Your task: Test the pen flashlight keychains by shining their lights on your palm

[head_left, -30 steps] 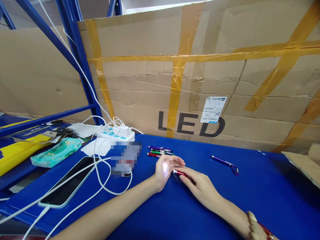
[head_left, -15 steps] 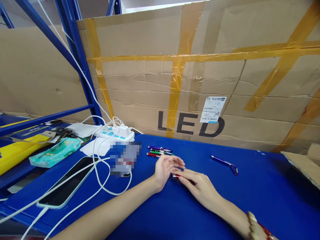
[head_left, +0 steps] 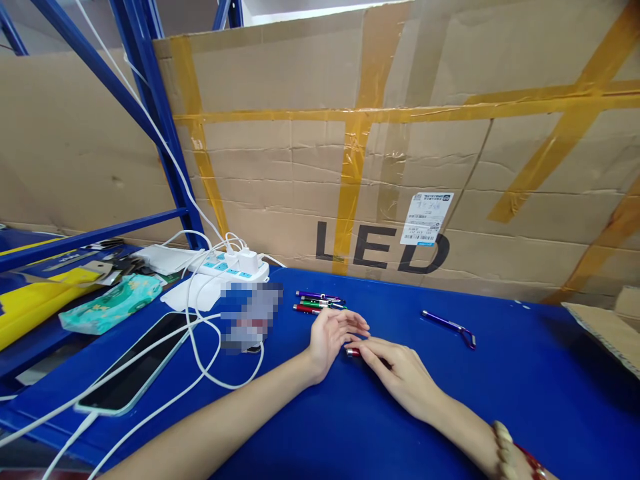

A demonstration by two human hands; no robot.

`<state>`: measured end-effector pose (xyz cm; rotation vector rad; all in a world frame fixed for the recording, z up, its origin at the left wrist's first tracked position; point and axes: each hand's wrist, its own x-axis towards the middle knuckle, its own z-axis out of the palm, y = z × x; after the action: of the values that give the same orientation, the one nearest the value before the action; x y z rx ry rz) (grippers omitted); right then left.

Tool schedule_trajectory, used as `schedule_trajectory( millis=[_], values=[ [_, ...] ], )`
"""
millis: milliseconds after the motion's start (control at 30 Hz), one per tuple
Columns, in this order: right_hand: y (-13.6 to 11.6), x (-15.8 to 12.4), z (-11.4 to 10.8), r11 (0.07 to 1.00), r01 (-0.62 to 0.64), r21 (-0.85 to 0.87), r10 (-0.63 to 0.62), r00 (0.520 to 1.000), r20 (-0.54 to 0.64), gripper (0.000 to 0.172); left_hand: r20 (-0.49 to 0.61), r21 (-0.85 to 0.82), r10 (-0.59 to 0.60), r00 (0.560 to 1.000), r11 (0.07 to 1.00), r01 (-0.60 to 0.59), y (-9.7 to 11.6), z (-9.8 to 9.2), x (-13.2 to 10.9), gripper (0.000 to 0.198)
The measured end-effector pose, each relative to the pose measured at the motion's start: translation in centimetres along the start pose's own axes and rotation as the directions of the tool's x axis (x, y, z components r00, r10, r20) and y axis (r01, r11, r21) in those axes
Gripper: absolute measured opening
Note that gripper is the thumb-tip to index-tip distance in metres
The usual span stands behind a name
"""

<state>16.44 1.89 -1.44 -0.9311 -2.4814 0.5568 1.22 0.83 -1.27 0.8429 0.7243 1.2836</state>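
Note:
My right hand rests on the blue table and pinches a small red pen light, its tip pointing left. My left hand is held just beside that tip, palm turned toward it, fingers loosely spread and holding nothing. No light spot shows on the palm. Three more small pen lights, purple, green and red, lie side by side just behind my left hand. A purple pen light with a clip lies alone farther right.
A taped cardboard box marked LED stands along the back. On the left are a white power strip with chargers, white cables, a phone, a tissue pack and blue rack posts. A cardboard flap lies at the right edge.
One second ago the red pen light threw a bright spot on my left palm; the spot is gone now. Both hands have stayed almost in place.

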Motion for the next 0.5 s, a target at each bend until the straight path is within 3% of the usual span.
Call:
schedule_trajectory(
  millis=[67,133,200,400,500],
  values=[
    [0.0,0.0,-0.2,0.997,-0.040,-0.071,0.039,0.999,-0.007,0.036,-0.122,0.038,0.059,0.991,0.998,-0.055,-0.1,0.0,0.1,0.029],
    [0.2,0.2,-0.3,0.981,-0.099,-0.165,0.095,0.995,-0.032,0.032,-0.287,0.120,0.156,0.945,0.985,-0.126,-0.2,-0.2,0.2,0.020],
    [0.9,0.3,-0.5,0.951,-0.150,-0.271,0.132,0.988,-0.082,0.026,-0.380,0.191,0.230,0.896,0.967,-0.167,-0.3,-0.5,0.4,0.018],
    [4.4,0.7,-1.9,0.709,-0.295,-0.641,0.194,0.955,-0.225,0.012,-0.364,0.258,0.280,0.888,0.947,-0.193,-0.5,-0.8,0.5,0.016],
    [6.1,0.5,-2.8,0.592,-0.385,-0.708,0.269,0.923,-0.276,0.013,-0.330,0.439,0.359,0.873,0.877,-0.195,-0.5,-0.6,0.2,0.015]
  ],
)
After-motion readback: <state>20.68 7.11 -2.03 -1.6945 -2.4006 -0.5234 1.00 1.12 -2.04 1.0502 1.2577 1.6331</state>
